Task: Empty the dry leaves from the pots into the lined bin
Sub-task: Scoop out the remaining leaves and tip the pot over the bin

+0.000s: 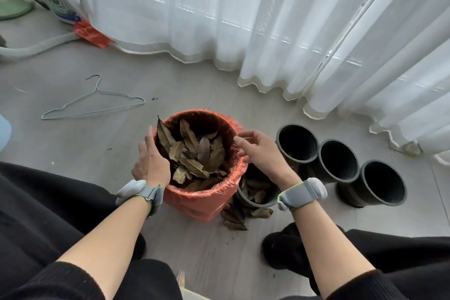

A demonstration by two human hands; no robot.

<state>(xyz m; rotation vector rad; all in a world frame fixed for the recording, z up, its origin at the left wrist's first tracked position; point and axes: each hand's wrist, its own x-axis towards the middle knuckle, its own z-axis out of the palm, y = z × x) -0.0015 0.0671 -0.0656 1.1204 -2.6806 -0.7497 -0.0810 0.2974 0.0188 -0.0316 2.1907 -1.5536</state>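
Four black pots stand upright on the floor (207,251), mouths up. Three empty pots (338,161) form a row running right and toward the person, each touching the next. The fourth pot (246,201) sits just beside the lined bin (194,204), on its right side under the right wrist, with leaves in it.

The bin is upright, long axis vertical, and its orange liner is folded over the rim. Dry leaves (194,153) fill it near the top, and one points up past the left edge.

The left hand (151,161) lies flat on the left rim, fingers straight and together. The right hand (258,151) is at the right rim with fingers loosely curled on the liner fringe (pinching or only touching: cannot tell).

Spilled leaves (235,217) lie by the fourth pot's base. Open floor lies to the left, up to a wire hanger (97,89). A white curtain (243,19) closes the far side.
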